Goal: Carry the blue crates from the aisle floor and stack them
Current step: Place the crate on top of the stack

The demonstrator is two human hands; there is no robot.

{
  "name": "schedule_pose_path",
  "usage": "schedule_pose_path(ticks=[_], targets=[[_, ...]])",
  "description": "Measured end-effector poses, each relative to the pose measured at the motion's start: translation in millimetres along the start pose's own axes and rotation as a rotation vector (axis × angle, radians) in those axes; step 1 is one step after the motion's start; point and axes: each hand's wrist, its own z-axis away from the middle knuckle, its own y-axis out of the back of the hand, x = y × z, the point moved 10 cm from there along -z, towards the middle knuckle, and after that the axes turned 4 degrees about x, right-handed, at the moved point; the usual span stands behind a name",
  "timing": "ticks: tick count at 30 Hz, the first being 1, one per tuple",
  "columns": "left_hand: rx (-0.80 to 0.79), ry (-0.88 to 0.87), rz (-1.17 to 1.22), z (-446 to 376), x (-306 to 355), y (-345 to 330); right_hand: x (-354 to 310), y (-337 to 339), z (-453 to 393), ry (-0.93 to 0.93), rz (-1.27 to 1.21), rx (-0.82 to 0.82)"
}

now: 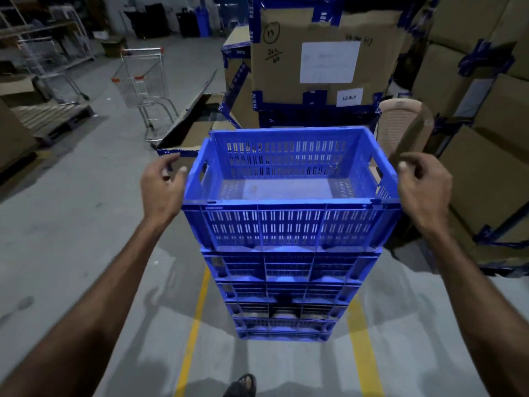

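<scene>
A stack of several blue slotted crates (286,296) stands on the aisle floor in front of me. The top crate (289,224) is empty and sits square on the stack. My left hand (161,186) hovers just off the crate's left end, fingers loosely curled and holding nothing. My right hand (422,186) hovers beside the right end in the same way, a small gap between it and the rim.
Tall cardboard boxes (323,58) with blue tape stand behind the stack and along the right. A tan plastic chair (400,124) sits behind the crate's right corner. A shopping trolley (143,84) and a pallet (54,116) are at the left. Yellow floor lines (194,319) run under the stack.
</scene>
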Motion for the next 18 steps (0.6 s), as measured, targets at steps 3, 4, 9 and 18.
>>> schedule_pose_path(ticks=[3, 4, 9, 18], targets=[[-0.398, -0.054, -0.279, -20.7, 7.8, -61.3, -11.0, -55.4, -25.0, 0.062, 0.177, -0.312], [-0.514, -0.031, -0.338, -21.7, 1.7, -79.0, -8.8, -72.1, -28.0, 0.044, 0.221, -0.414], [-0.673, 0.135, -0.469, -30.2, -34.0, -118.6, 29.3, -126.9, -38.9, -0.097, 0.367, -0.679], [-0.652, 0.098, -0.622, -31.0, -36.6, -126.2, 22.7, -129.4, -38.8, -0.076, 0.514, -0.665]])
